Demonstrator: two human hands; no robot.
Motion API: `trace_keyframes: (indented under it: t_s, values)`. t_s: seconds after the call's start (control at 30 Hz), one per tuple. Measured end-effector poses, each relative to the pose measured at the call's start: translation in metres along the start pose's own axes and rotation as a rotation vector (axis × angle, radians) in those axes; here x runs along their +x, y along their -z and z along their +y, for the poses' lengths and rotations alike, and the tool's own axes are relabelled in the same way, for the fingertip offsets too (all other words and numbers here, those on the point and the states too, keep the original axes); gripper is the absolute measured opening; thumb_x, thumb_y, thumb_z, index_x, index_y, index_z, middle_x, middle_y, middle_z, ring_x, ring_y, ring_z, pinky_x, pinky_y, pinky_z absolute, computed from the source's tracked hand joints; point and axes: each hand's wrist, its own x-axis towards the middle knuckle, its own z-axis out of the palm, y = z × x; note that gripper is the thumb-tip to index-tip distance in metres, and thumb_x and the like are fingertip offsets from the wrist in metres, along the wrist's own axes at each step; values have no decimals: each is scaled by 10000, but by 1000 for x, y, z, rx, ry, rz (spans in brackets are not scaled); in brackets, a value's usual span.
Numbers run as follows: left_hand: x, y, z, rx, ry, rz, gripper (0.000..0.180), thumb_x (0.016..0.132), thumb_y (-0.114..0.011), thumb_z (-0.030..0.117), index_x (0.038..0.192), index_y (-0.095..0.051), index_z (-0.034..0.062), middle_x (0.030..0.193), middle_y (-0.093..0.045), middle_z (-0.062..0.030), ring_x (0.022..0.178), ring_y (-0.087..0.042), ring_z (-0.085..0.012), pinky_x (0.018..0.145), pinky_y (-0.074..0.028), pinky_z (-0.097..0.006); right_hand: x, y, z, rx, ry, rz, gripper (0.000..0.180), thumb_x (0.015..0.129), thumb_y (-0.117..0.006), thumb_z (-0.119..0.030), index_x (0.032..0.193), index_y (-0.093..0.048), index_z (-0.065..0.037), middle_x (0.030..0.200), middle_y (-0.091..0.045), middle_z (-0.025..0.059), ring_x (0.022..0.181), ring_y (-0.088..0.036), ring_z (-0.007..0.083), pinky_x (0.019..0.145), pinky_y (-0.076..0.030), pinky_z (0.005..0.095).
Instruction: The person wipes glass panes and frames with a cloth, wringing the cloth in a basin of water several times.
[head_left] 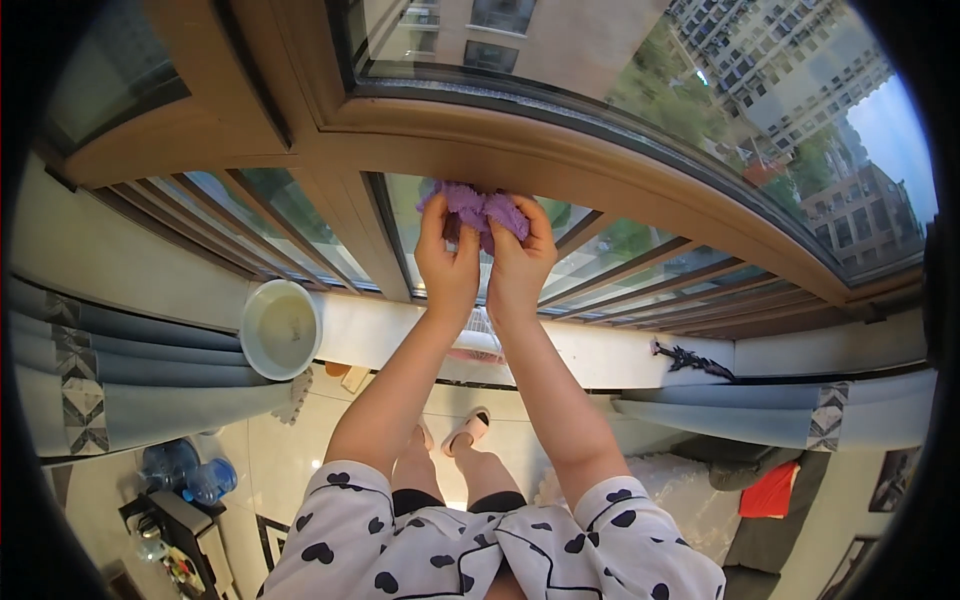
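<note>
A bunched purple cloth [465, 205] is held up in front of the brown-framed window [400, 125], just below its thick horizontal rail. My left hand [449, 258] grips the cloth's left side, fingers curled into it and thumb upright. On the other side, my right hand [520, 258] pinches the cloth with its fingers wrapped over the top. Both forearms reach up and forward, the hands nearly touching. Whether the cloth rests against the frame or hangs just short of it, I cannot tell.
A white bucket [281, 330] of cloudy water stands on the sill at left. A dark toy-like object [692, 360] lies on the white sill [620, 358] at right. Grey-blue curtains [190, 375] hang on both sides. Brown railing bars [650, 268] run behind the lower glass.
</note>
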Motion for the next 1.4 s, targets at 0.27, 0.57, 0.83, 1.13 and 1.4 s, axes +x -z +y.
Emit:
trace_keyframes:
  t_s: [0.27, 0.57, 0.83, 1.13, 1.4]
  values:
    - [-15, 8, -41, 19, -33, -23, 350, 937, -546, 87, 1250, -410, 10, 1133, -541, -69, 1020, -530, -144, 886, -427, -272, 2, 26, 43, 50, -51, -4, 223, 845, -616, 38, 1056, -628, -31, 1023, -614, 39, 889, -591, 121, 689, -521, 250]
    - [-30, 20, -94, -59, -211, -47, 295, 934, -524, 52, 1213, -441, 4, 1072, -555, -56, 944, -539, -116, 819, -437, -246, -3, 63, 121, 154, 170, -18, 221, 850, -635, 14, 1069, -639, -19, 994, -639, 33, 901, -589, 113, 754, -510, 256]
    - [-84, 55, -220, -149, -170, -31, 258, 929, -538, 55, 1175, -471, 15, 1027, -573, -40, 927, -545, -101, 805, -438, -228, -27, 134, 240, 215, 104, -37, 204, 862, -636, -4, 1065, -640, -16, 993, -642, 31, 889, -585, 107, 760, -492, 241]
    - [-125, 86, -313, -193, -112, -21, 200, 920, -555, 56, 1113, -508, 27, 1009, -574, -28, 917, -537, -101, 805, -428, -226, -39, 191, 326, 179, 24, -91, 205, 871, -640, -32, 1076, -634, -15, 986, -634, 21, 872, -577, 93, 762, -469, 221]
    - [-126, 91, -303, -168, -16, -68, 165, 920, -542, 45, 1081, -503, 43, 1003, -568, -23, 914, -536, -99, 798, -431, -229, -47, 184, 313, 128, -3, -63, 178, 885, -634, -57, 1060, -624, -25, 940, -621, -3, 824, -554, 67, 708, -450, 201]
